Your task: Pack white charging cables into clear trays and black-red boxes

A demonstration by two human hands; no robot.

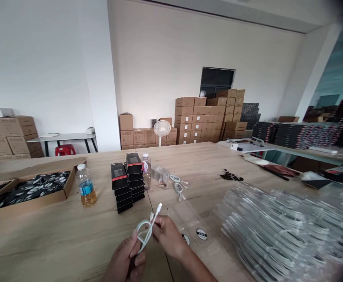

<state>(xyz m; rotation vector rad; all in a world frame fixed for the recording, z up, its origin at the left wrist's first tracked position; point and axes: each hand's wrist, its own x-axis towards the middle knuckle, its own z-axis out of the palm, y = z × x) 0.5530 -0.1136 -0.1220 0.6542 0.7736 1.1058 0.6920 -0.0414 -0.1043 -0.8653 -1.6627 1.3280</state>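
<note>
A coiled white charging cable (143, 235) is held up over the near part of the table, its plug ends pointing up and to the right. Thumb and fingers of my left hand (127, 254) are closed round the lower left of the coil. My right hand (168, 235) pinches the cable on its right side, just below the plugs; its fingertips are partly hidden behind the cable. Right of my right hand, a round black-and-white label (201, 234) lies on clear plastic packaging (186, 215). A second round label (185, 239) is partly covered by my wrist.
Stacked black boxes (123, 192), a bottle with amber liquid (86, 188) and another bottle (146, 168) stand ahead. More coiled cables (177, 186) and small black pieces (231, 175) lie beyond. Bagged cables (277, 231) pile up at right; a carton of black items (68, 184) sits left.
</note>
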